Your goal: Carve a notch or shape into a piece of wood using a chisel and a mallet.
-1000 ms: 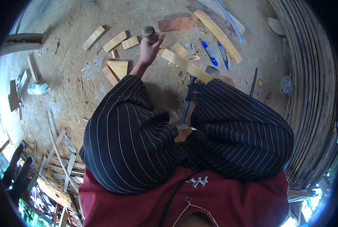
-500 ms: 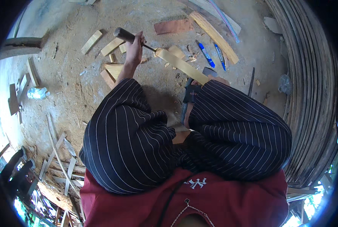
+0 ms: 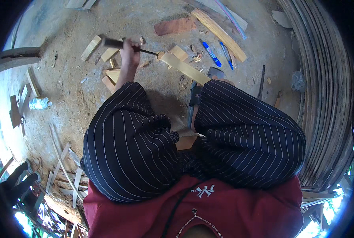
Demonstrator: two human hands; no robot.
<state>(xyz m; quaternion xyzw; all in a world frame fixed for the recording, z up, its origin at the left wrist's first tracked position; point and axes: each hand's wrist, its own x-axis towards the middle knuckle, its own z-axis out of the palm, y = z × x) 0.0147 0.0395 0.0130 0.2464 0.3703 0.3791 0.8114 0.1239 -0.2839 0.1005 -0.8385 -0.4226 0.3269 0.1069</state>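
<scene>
My left hand (image 3: 130, 53) is closed around the dark handle (image 3: 112, 43) of a tool, blurred, whose thin metal shaft (image 3: 148, 51) reaches right to the far end of a pale wooden strip (image 3: 183, 68). The strip slants toward my right knee (image 3: 256, 127). At its lower end my right hand (image 3: 227, 81) is mostly hidden behind the striped trouser leg, so its fingers cannot be made out. A grey blade (image 3: 215, 73) lies beside the strip, and a dark sandal (image 3: 195, 96) shows below it.
Several wood offcuts (image 3: 90, 48) lie on the dusty floor (image 3: 73, 87), with two blue markers (image 3: 211, 54), a longer timber (image 3: 218, 33) and a reddish block (image 3: 175, 26). A plastic bottle (image 3: 40, 103) is at left. Long stacked boards (image 3: 321, 99) line the right.
My left hand has moved left, and the tool has swung from pointing up toward me to lying nearly sideways, exposing its shaft. The strip appears slightly shifted left with the view.
</scene>
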